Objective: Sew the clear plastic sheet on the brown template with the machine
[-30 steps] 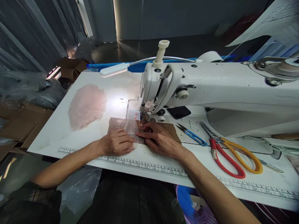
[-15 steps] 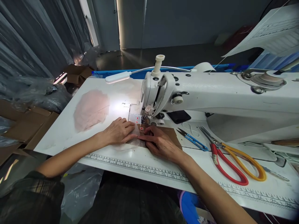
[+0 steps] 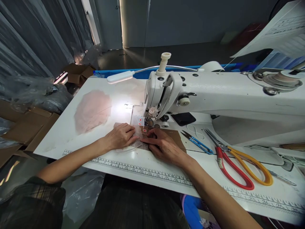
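A white sewing machine (image 3: 214, 92) stands on the white table (image 3: 59, 133). In front of its needle lies a brown card (image 3: 176, 137) with a sheer, clear piece of fabric (image 3: 139, 135) over it. My left hand (image 3: 120, 136) lies on the left part of the sheer piece, fingers together and pressing it flat. My right hand (image 3: 164, 144) rests on the brown card just right of it, fingertips pinching the sheer fabric's edge near a small red mark (image 3: 144, 130).
A pile of pale pink sheer fabric (image 3: 91, 109) lies at the left of the table. Blue thread snips (image 3: 196, 142) and red and orange scissors (image 3: 238, 163) lie to the right. A lamp (image 3: 120, 77) lights the needle area. A printed ruler (image 3: 143, 170) runs along the front edge.
My left hand has slid forward and right along the sheer piece toward the needle. My right hand has stayed almost in place. The camera has tilted slightly.
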Demonstrator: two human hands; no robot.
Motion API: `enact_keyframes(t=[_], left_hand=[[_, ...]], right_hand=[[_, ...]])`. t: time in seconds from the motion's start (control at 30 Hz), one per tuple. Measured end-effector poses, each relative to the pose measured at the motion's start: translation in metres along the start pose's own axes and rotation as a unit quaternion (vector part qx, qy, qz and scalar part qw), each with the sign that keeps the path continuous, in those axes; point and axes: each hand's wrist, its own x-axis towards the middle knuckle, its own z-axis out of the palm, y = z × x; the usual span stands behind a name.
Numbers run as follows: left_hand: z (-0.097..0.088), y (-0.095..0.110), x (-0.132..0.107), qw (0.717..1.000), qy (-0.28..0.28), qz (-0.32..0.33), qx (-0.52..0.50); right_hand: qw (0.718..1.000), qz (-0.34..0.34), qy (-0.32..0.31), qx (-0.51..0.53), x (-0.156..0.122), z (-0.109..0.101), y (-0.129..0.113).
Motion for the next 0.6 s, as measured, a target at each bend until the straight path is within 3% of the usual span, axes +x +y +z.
enact_keyframes(t=[0.2, 0.6], left_hand=[[0.001, 0.0, 0.001, 1.0, -0.004, -0.004, 0.007], [-0.002, -0.001, 0.011, 0.988, -0.132, 0.001, 0.078]], right_hand=[[1.0, 0.0, 0.001, 0.0, 0.0, 0.0, -0.001], [1.0, -0.001, 0.019, 0.014, -0.001, 0.003, -0.001]])
